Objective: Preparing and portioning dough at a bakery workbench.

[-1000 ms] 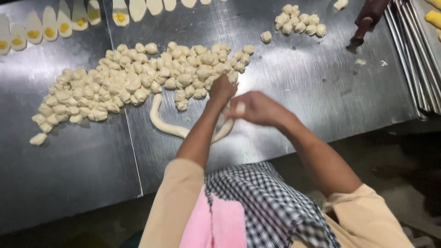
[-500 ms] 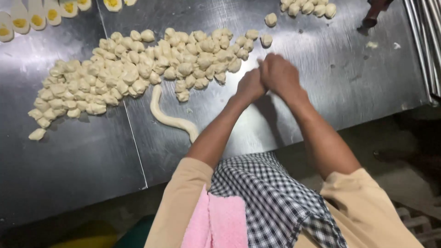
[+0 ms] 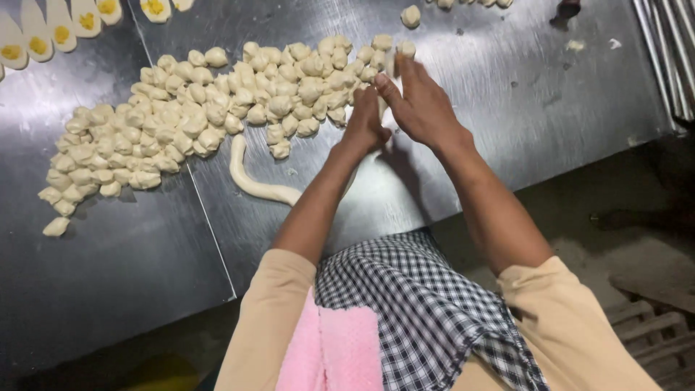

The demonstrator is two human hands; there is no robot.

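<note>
I see left hand and right hand pinching the dough rope | soft, stretchy, tears easily; grip near its end | dough pieces at 10 o'clock on desk

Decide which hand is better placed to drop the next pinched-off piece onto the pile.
Right, probably. The right hand has its fingertips at the pile of dough pieces, while the left hand grips the dough rope lower down.

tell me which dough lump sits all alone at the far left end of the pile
The small dough lump at the pile's lower left tip, on the steel table. A gap of bare steel separates it from the others.
</note>
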